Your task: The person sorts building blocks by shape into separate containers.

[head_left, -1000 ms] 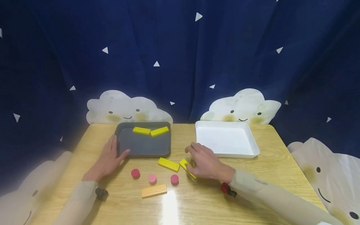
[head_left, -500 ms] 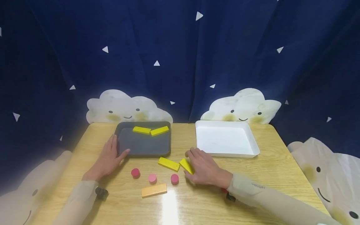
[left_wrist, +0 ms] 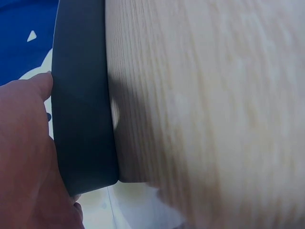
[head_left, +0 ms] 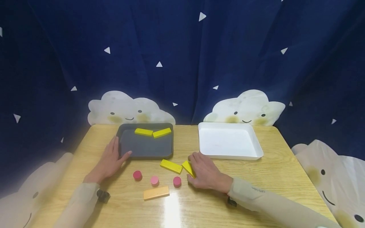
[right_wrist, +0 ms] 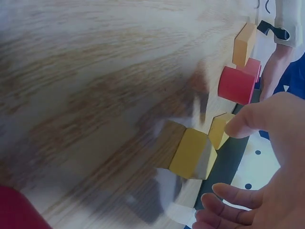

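My left hand point(head_left: 109, 161) rests at the near left corner of a dark grey tray point(head_left: 145, 152), fingers straight along its left side and thumb at the front rim. Two yellow blocks point(head_left: 144, 132) lie inside at the back. My right hand point(head_left: 204, 171) is over another yellow block point(head_left: 188, 168) on the table, partly hiding it. In the right wrist view, that block point(right_wrist: 190, 152) shows between the spread thumb point(right_wrist: 243, 121) and the fingers, with gaps beside it. One more yellow block point(head_left: 171, 166) lies just left of it.
A white tray point(head_left: 228, 139) stands at the back right. Nearer on the wooden table lie a dark pink cylinder point(head_left: 137, 175), a light pink cylinder point(head_left: 154, 181), another dark pink cylinder point(head_left: 177, 181) and an orange block point(head_left: 156, 193). A dark blue curtain point(head_left: 182, 57) hangs behind.
My right hand has come slightly nearer and lower over the yellow block, now covering more of its near end. The left hand and the trays have stayed put.
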Available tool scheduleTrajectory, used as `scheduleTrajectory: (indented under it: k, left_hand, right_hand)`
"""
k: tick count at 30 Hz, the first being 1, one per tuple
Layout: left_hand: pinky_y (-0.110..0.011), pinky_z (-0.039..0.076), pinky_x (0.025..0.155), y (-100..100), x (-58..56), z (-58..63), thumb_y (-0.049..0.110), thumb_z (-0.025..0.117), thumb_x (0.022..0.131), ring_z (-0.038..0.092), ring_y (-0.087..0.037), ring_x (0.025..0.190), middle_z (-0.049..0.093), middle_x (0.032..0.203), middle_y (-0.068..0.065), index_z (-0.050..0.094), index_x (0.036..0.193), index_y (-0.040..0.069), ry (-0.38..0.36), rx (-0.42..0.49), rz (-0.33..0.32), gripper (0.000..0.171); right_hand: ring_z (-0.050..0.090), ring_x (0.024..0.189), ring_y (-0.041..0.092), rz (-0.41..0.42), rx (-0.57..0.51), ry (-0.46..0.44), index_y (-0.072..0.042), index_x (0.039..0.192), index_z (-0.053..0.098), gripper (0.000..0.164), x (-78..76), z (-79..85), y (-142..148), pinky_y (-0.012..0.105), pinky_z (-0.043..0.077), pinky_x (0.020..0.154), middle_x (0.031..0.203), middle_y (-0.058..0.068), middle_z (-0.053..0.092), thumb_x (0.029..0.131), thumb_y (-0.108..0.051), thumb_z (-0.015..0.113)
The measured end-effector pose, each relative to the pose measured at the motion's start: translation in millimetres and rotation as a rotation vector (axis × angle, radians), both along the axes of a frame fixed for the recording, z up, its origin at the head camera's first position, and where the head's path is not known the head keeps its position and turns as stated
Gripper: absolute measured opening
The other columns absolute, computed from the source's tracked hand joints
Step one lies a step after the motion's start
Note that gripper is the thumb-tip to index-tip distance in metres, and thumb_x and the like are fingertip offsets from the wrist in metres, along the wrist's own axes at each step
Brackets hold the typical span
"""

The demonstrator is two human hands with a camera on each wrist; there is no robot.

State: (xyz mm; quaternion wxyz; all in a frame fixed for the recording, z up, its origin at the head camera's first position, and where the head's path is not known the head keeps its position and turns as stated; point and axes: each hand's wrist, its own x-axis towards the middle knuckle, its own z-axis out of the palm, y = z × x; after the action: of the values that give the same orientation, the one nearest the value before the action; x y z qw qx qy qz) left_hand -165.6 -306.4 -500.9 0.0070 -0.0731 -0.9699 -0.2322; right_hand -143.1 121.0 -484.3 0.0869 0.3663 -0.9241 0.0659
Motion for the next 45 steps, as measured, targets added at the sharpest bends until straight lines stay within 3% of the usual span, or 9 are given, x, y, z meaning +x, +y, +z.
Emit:
scheduleTrajectory:
  k: [7,13,23,29,45]
  left_hand:
    - [-0.069,0.010,0.129,1,0.4,0.4,0.057,0.052,0.110,0.006,-0.058,0.159,-0.003,0.173,-0.037,-0.005,0.166,-0.011,-0.006,0.005,0.002,0.105]
    - [-0.069,0.010,0.129,0,0.3,-0.2,0.057,0.052,0.109,0.006,-0.058,0.159,-0.003,0.173,-0.037,-0.004,0.166,-0.012,0.006,0.014,0.002,0.105]
    - [-0.068,0.009,0.129,-1,-0.9,-4.4,0.057,0.051,0.110,0.006,-0.059,0.159,-0.003,0.173,-0.038,-0.004,0.165,-0.012,0.015,0.018,-0.007,0.105]
    - [-0.069,0.009,0.129,-3,-1.4,-11.2,0.060,0.051,0.109,0.009,-0.061,0.157,0.001,0.172,-0.040,-0.001,0.165,-0.013,0.068,0.041,-0.014,0.106]
    - [-0.069,0.011,0.129,0,0.5,-3.6,0.058,0.052,0.110,0.006,-0.058,0.159,-0.003,0.173,-0.037,-0.004,0.165,-0.012,0.009,0.007,0.002,0.106]
  right_hand:
    - [0.035,0.075,0.016,0.012,0.002,0.061,-0.006,0.105,0.057,0.042,-1.5,-5.7,0,0.026,0.031,0.067,0.086,-0.003,0.033,0.079,-0.034,0.074]
    - [0.035,0.074,0.015,0.016,0.003,0.076,-0.006,0.102,0.056,0.040,-3.3,-8.0,-1,0.025,0.031,0.066,0.084,-0.002,0.035,0.078,-0.033,0.075]
    - [0.038,0.076,0.015,0.000,-0.011,-0.016,-0.002,0.108,0.058,0.037,-2.9,-10.3,-2,0.024,0.033,0.065,0.086,0.000,0.040,0.081,-0.022,0.074]
    - [0.039,0.076,0.015,-0.013,-0.025,-0.061,-0.003,0.108,0.058,0.035,-2.8,-11.6,-1,0.024,0.036,0.063,0.087,0.000,0.041,0.081,-0.016,0.074]
    - [0.041,0.078,0.014,-0.003,-0.062,-0.180,-0.003,0.113,0.057,0.041,1.9,-6.2,5,0.023,0.038,0.061,0.091,0.001,0.044,0.075,-0.008,0.073]
